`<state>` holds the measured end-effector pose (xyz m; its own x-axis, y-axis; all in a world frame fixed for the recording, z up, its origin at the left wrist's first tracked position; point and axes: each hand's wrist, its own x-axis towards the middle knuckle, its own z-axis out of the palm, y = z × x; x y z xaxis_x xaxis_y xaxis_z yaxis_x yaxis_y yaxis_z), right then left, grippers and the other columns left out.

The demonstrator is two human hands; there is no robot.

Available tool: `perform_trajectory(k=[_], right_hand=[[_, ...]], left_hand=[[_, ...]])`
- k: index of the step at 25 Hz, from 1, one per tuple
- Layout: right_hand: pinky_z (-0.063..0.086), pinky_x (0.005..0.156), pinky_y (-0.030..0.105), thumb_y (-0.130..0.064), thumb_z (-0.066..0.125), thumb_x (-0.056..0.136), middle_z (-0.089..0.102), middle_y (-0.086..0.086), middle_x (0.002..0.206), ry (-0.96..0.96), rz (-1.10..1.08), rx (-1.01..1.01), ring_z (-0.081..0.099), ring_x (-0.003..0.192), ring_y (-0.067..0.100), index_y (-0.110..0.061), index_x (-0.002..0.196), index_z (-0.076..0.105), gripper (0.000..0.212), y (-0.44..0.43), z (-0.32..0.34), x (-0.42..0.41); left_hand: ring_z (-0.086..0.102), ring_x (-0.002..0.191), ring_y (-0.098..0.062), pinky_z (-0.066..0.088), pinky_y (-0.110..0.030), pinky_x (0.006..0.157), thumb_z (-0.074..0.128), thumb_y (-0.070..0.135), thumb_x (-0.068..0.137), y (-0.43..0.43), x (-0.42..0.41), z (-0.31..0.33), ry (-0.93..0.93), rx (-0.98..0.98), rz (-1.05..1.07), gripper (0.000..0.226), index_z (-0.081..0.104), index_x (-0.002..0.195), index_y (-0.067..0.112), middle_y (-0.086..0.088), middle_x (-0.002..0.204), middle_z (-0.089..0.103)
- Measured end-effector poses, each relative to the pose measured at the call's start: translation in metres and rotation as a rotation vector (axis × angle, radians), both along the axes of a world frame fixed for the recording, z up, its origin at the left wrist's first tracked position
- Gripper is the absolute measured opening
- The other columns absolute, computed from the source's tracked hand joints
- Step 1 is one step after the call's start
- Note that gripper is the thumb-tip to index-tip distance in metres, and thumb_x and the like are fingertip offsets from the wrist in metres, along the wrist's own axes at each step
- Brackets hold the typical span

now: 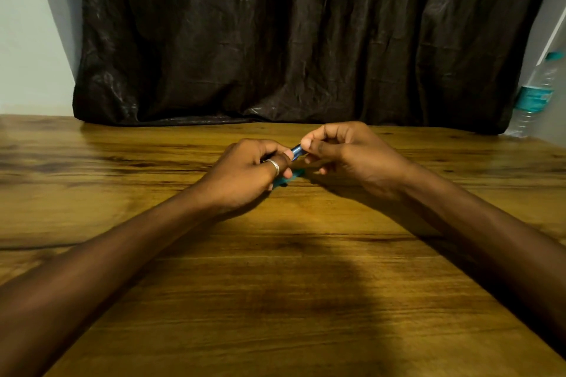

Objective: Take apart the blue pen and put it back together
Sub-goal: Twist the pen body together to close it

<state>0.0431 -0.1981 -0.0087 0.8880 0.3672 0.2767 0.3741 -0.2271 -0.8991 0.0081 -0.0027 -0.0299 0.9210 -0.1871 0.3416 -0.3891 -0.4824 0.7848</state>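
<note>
Blue pen (296, 150): only a short glossy blue section shows between the two hands, held above the middle of the wooden bench (306, 300); the rest is hidden by fingers. Its long axis runs diagonally, lower end toward the left hand (245, 176), upper end rising toward the right hand (346, 156). The left hand, wearing a silver ring (274, 166), is curled closed around the pen's lower part. The right hand pinches the upper end between thumb and forefinger, other fingers curled in. A teal piece (286, 178) shows just below the left hand's fingers; whether it touches the bench cannot be determined. A dark curtain (306, 40) hangs behind, and a plastic bottle (534, 95) stands at far right.
</note>
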Motion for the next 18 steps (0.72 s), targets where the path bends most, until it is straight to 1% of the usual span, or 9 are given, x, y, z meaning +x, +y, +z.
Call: perform_trajectory(k=[1, 2, 4, 5, 7, 9, 12, 15, 18], right_hand=[[0.049, 0.059, 0.020, -0.010, 0.063, 0.094, 0.069, 0.007, 0.089, 0.001, -0.012, 0.020, 0.066, 0.079, 0.007, -0.006, 0.098, 0.068, 0.008, -0.002, 0.002, 0.000], [0.049, 0.059, 0.020, -0.011, 0.061, 0.095, 0.068, 0.008, 0.090, 0.009, -0.020, 0.056, 0.066, 0.079, 0.007, -0.005, 0.100, 0.067, 0.010, -0.003, 0.005, 0.000], [0.049, 0.061, 0.021, -0.014, 0.059, 0.097, 0.067, 0.007, 0.090, 0.028, -0.041, 0.147, 0.065, 0.079, 0.007, -0.005, 0.100, 0.066, 0.011, -0.007, 0.009, 0.003], [0.050, 0.062, 0.021, -0.016, 0.058, 0.098, 0.068, 0.007, 0.091, 0.033, -0.056, 0.190, 0.066, 0.080, 0.008, -0.007, 0.100, 0.066, 0.012, -0.009, 0.012, 0.004], [0.051, 0.066, 0.022, -0.020, 0.055, 0.100, 0.072, 0.007, 0.094, 0.066, -0.066, 0.284, 0.067, 0.081, 0.010, -0.010, 0.100, 0.064, 0.014, -0.006, 0.016, 0.004], [0.054, 0.071, 0.025, -0.026, 0.049, 0.103, 0.075, 0.009, 0.094, 0.166, -0.047, 0.414, 0.071, 0.084, 0.016, -0.014, 0.099, 0.059, 0.016, 0.005, 0.016, 0.000], [0.056, 0.070, 0.030, -0.041, 0.038, 0.104, 0.070, 0.008, 0.082, 0.345, -0.048, 0.571, 0.072, 0.075, 0.019, -0.014, 0.101, 0.056, 0.032, 0.028, 0.019, -0.011], [0.047, 0.065, 0.031, -0.053, 0.033, 0.102, 0.048, 0.001, 0.065, 0.432, -0.054, 0.680, 0.052, 0.057, 0.015, -0.014, 0.089, 0.055, 0.046, 0.044, 0.026, -0.012], [0.033, 0.055, 0.028, -0.054, 0.034, 0.100, 0.034, -0.003, 0.056, 0.501, -0.021, 0.765, 0.032, 0.048, 0.011, -0.017, 0.074, 0.047, 0.047, 0.053, 0.036, -0.009]], left_hand=[[0.051, 0.046, 0.003, 0.040, -0.020, 0.045, 0.054, 0.023, 0.104, 0.001, 0.001, 0.000, 0.032, -0.024, -0.010, 0.021, 0.073, 0.096, 0.021, 0.018, 0.056, 0.066], [0.052, 0.047, 0.002, 0.039, -0.018, 0.043, 0.053, 0.021, 0.104, 0.001, 0.001, 0.000, 0.065, -0.045, -0.023, 0.019, 0.072, 0.101, 0.021, 0.015, 0.062, 0.070], [0.059, 0.057, -0.007, 0.045, -0.022, 0.046, 0.052, 0.018, 0.104, 0.003, 0.001, 0.000, 0.122, -0.081, -0.048, 0.018, 0.070, 0.107, 0.019, 0.004, 0.080, 0.076], [0.060, 0.060, -0.011, 0.047, -0.024, 0.049, 0.052, 0.017, 0.105, 0.003, 0.001, 0.000, 0.151, -0.105, -0.060, 0.017, 0.069, 0.106, 0.018, 0.000, 0.085, 0.075], [0.065, 0.064, -0.014, 0.052, -0.022, 0.054, 0.052, 0.017, 0.105, 0.002, 0.000, 0.001, 0.206, -0.165, -0.087, 0.016, 0.068, 0.103, 0.016, -0.004, 0.085, 0.074], [0.069, 0.067, -0.012, 0.057, -0.021, 0.060, 0.054, 0.018, 0.104, -0.001, -0.002, 0.003, 0.241, -0.210, -0.124, 0.016, 0.069, 0.103, 0.014, -0.004, 0.085, 0.074], [0.071, 0.070, -0.013, 0.058, -0.021, 0.061, 0.057, 0.017, 0.102, -0.005, -0.005, 0.004, 0.280, -0.274, -0.142, 0.017, 0.069, 0.108, 0.006, -0.006, 0.087, 0.074], [0.073, 0.070, -0.014, 0.060, -0.021, 0.061, 0.062, 0.018, 0.100, -0.006, -0.007, 0.006, 0.294, -0.350, -0.137, 0.020, 0.069, 0.109, 0.002, -0.006, 0.086, 0.075], [0.075, 0.077, -0.015, 0.062, -0.024, 0.068, 0.065, 0.020, 0.098, -0.007, -0.007, 0.006, 0.321, -0.412, -0.132, 0.016, 0.071, 0.105, 0.007, -0.006, 0.087, 0.077]])
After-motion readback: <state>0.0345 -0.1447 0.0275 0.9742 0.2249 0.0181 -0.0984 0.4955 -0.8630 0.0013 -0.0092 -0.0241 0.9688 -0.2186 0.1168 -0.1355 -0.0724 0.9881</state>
